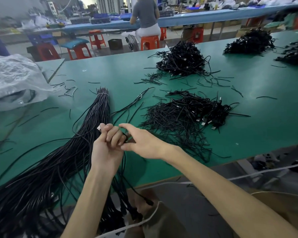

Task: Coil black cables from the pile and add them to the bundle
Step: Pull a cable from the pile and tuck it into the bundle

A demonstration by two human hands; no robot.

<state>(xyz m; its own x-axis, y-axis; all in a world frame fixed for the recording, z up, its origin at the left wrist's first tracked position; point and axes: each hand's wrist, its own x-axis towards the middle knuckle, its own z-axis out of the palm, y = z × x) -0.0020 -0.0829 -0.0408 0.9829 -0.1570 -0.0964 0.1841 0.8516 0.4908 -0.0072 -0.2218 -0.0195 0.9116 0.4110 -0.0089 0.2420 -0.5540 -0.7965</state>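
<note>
Evidently light and limp, the thin black cable (124, 161) suits its near-plug hold: left hand (108, 148) gripping, right hand (144, 143) pinching.

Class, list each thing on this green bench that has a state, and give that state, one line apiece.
Left hand, gripping a thin black cable, silver plug sticking out past the fingers.
Right hand, touching that cable; grip unclear.
Long bundle of black cables, tied with a white band, lying flat.
Near pile of black cables, loose and tangled.
Clear plastic bag, crumpled.
</note>
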